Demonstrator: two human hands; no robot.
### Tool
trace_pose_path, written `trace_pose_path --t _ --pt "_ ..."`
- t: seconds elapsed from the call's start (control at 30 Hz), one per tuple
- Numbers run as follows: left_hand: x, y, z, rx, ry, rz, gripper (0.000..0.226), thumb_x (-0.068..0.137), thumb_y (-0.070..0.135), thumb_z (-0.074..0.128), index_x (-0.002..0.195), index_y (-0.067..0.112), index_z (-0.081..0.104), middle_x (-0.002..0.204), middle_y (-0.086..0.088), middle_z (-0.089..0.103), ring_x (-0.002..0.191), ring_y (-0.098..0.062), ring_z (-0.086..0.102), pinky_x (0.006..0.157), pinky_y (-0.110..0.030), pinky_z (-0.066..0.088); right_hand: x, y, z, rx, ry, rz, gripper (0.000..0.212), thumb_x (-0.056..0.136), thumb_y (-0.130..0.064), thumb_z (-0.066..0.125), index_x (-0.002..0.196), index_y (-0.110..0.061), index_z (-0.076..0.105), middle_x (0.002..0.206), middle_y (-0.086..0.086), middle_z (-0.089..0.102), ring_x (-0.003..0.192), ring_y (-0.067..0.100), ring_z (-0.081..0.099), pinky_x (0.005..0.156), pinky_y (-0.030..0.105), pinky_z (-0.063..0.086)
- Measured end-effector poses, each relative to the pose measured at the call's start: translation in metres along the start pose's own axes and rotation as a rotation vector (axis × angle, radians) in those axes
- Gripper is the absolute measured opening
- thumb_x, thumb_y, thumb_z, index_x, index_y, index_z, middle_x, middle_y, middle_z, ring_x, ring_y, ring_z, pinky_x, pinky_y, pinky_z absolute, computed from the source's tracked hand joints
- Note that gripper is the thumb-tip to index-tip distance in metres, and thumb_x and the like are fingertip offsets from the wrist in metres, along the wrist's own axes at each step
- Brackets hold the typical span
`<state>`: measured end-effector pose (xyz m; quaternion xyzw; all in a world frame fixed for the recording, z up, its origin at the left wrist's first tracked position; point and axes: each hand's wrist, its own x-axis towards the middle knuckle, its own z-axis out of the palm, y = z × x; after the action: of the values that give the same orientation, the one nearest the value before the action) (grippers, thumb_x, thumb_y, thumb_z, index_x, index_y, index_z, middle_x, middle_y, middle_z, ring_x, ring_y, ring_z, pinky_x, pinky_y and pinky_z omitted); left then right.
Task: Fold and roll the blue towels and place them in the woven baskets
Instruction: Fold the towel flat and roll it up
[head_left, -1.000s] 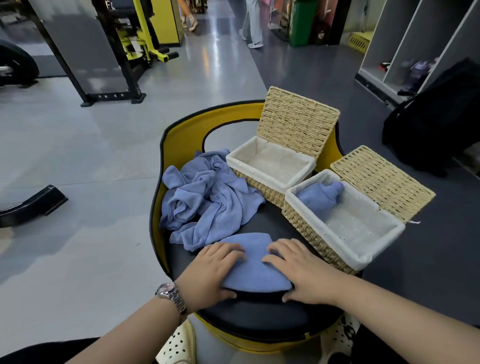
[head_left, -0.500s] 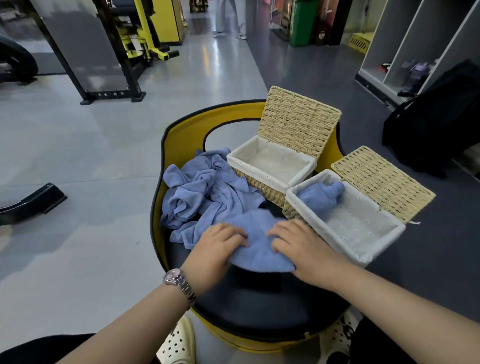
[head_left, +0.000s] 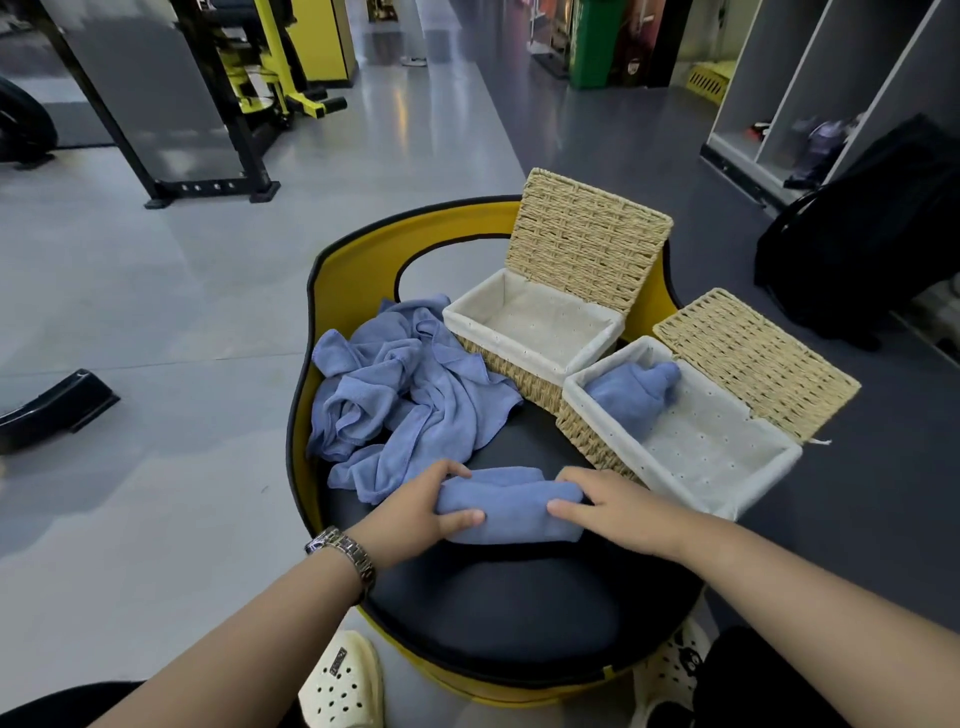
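Observation:
A rolled blue towel (head_left: 511, 506) lies across the black seat cushion (head_left: 509, 597). My left hand (head_left: 415, 512) grips its left end and my right hand (head_left: 615, 506) grips its right end. A heap of loose blue towels (head_left: 410, 395) lies behind it on the left. Two woven baskets with white liners and open lids stand on the right. The far basket (head_left: 535, 332) holds nothing. The near basket (head_left: 680, 441) has one rolled blue towel (head_left: 634, 389) at its far end.
The cushion sits in a yellow chair shell (head_left: 363, 260). Grey floor surrounds it, with a black and yellow gym machine (head_left: 249, 93) at the back left, a black bag (head_left: 872, 228) and open lockers at the right. Light clogs (head_left: 343, 680) show below the seat.
The flat folded towel under my palms has been rolled away from me into a tight roll. Both hands now hold its ends instead of pressing on top.

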<state>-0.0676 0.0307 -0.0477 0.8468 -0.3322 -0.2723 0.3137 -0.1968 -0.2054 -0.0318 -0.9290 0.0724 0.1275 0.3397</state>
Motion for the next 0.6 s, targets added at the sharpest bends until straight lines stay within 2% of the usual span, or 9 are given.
trace_pose_path --t 0.13,0.2,0.27,0.33,0.4,0.47,0.53,0.6 --pt "0.009 0.007 0.009 -0.111 0.166 -0.120 0.049 0.087 0.044 0.063 0.125 0.029 0.037 0.102 0.003 0.059 0.094 -0.010 0.058 0.074 -0.016 0.042 0.012 -0.003 0.005 0.132 0.153 0.099 0.021 0.092 -0.039 0.054 0.094 -0.018 0.051 0.089 -0.001 0.062 0.087 0.016 0.060 0.081 0.032 0.046" --pt "0.013 0.006 0.014 -0.066 0.221 -0.103 0.054 0.086 0.040 0.064 0.129 0.033 0.032 0.105 0.000 0.058 0.098 -0.012 0.058 0.083 -0.026 0.047 0.016 -0.005 0.009 0.152 0.199 0.136 0.019 0.092 -0.035 0.056 0.097 -0.018 0.051 0.087 -0.003 0.061 0.086 0.012 0.059 0.078 0.026 0.045" --pt "0.018 0.004 0.016 0.129 0.343 0.024 0.048 0.083 0.033 0.067 0.123 0.034 0.040 0.122 0.001 0.048 0.110 -0.016 0.049 0.094 -0.034 0.044 0.020 -0.005 0.012 0.155 0.261 0.140 0.018 0.091 -0.032 0.058 0.099 -0.019 0.048 0.088 -0.002 0.061 0.084 0.013 0.058 0.078 0.026 0.045" --pt "0.024 0.004 0.015 0.396 0.448 0.304 0.031 0.080 0.017 0.066 0.105 0.030 0.053 0.117 0.004 0.049 0.101 -0.019 0.047 0.087 -0.037 0.046 0.024 -0.005 0.015 0.059 0.381 0.102 0.021 0.090 -0.030 0.060 0.099 -0.020 0.043 0.090 -0.002 0.058 0.084 0.017 0.057 0.081 0.031 0.044" --pt "0.026 0.007 0.015 0.554 0.375 0.514 0.025 0.079 0.011 0.060 0.097 0.028 0.056 0.108 0.007 0.055 0.090 -0.019 0.049 0.078 -0.037 0.047 0.027 -0.008 0.018 -0.118 0.488 0.072 0.025 0.088 -0.027 0.062 0.102 -0.018 0.043 0.096 -0.004 0.050 0.087 0.017 0.054 0.083 0.031 0.042" --pt "0.024 0.009 0.018 0.573 0.310 0.506 0.020 0.086 0.027 0.053 0.105 0.028 0.056 0.113 0.010 0.056 0.096 -0.017 0.052 0.081 -0.034 0.047 0.032 -0.009 0.022 -0.348 0.500 0.014 0.024 0.083 -0.022 0.068 0.097 -0.017 0.050 0.097 -0.002 0.049 0.086 0.020 0.054 0.077 0.032 0.046" --pt "0.022 0.006 0.021 0.578 0.263 0.422 0.039 0.085 0.051 0.049 0.115 0.027 0.053 0.122 0.012 0.054 0.108 -0.014 0.051 0.089 -0.031 0.044 0.036 -0.006 0.025 -0.513 0.515 -0.162 0.021 0.073 -0.016 0.075 0.082 -0.018 0.057 0.091 0.000 0.053 0.080 0.022 0.052 0.067 0.033 0.047" --pt "0.020 0.002 0.020 0.600 0.192 0.378 0.062 0.074 0.062 0.057 0.124 0.026 0.049 0.130 0.011 0.050 0.118 -0.013 0.049 0.096 -0.030 0.041 0.035 -0.005 0.022 -0.607 0.489 -0.261 0.011 0.078 -0.029 0.069 0.081 -0.019 0.064 0.089 -0.002 0.058 0.081 0.021 0.051 0.073 0.036 0.047"
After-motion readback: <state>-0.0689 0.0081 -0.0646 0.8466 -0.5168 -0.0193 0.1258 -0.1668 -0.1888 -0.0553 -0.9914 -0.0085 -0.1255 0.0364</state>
